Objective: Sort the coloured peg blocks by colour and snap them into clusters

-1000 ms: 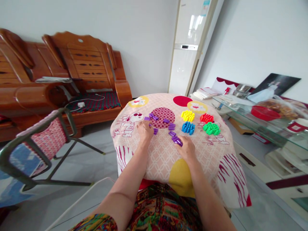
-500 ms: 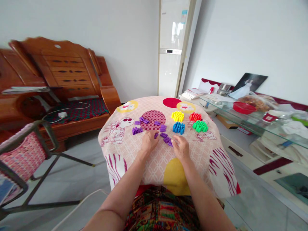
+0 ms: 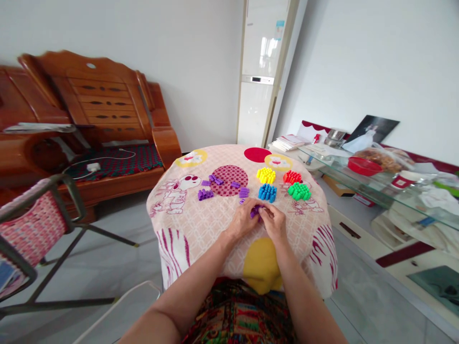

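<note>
Left hand [image 3: 244, 220]: it has slid toward 3 o'clock since half a second ago, and now it meets the right hand [image 3: 274, 221], which has hardly moved.
Purple pieces [image 3: 255, 211]: some are at the fingertips of both hands, over the near part of the worktop; this spot is the middle of the clock, and 12 o'clock points away from the person.
Left grip: fingers bent over and nearly closed, with purple at the tips; I cannot tell if they pinch it or only touch it.
Right grip: fingertips close together, pinching at the purple.
Other purple ones: a small stack [image 3: 244, 192] lies near the left hand at 11 o'clock, with a bit [image 3: 234, 184] farther out the same way; a loose bunch [image 3: 217, 180] lies at 10 o'clock, and a short row [image 3: 205, 195] between 9 and 10.
Bright bunches: yellow pegs [image 3: 266, 175] between 12 and 1, blue pegs [image 3: 267, 192] at 1, red pegs [image 3: 292, 177] between 1 and 2, green pegs [image 3: 299, 191] at 2; all stand up in tight groups.
Worktop [image 3: 204, 222]: covered by a pink cloth with pictures on it.
Around the room: big wooden seat [image 3: 107, 114] at 10 o'clock, tall white machine [image 3: 256, 112] at 12, red bowl [image 3: 365, 166] at 2.
</note>
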The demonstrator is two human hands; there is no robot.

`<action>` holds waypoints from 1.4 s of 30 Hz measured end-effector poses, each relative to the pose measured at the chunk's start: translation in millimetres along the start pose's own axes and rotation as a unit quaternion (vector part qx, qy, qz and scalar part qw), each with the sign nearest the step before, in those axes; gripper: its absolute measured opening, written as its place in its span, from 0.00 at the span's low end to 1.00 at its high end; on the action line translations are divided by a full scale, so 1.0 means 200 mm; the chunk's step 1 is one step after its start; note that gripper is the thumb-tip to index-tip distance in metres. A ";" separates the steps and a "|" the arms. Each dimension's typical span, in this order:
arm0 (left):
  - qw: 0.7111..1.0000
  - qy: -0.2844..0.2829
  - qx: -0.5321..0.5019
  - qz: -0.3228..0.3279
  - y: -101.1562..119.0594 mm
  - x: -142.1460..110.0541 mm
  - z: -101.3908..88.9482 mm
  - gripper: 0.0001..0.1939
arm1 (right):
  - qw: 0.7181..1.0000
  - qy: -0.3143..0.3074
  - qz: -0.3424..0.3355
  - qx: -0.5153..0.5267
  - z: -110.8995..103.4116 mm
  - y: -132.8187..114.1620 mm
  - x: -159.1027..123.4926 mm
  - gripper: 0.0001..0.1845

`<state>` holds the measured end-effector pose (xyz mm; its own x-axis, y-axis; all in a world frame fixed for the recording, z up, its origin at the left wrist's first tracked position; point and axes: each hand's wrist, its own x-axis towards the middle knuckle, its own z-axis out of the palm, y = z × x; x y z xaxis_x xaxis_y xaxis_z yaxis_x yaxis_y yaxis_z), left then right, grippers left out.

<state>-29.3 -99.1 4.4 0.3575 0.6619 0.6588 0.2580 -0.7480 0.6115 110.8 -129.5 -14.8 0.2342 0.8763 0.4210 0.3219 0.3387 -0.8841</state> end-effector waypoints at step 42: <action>0.884 0.109 0.318 -0.324 -0.46 -0.03 -0.59 0.17 | 0.944 0.139 -0.028 -0.299 -0.14 0.14 0.03 0.20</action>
<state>-161.2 -27.8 -3.7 -0.2144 0.9033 0.3716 0.8230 -0.0378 0.5668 147.0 -123.4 -31.1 0.4068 0.7106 0.5740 0.7810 0.0554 -0.6220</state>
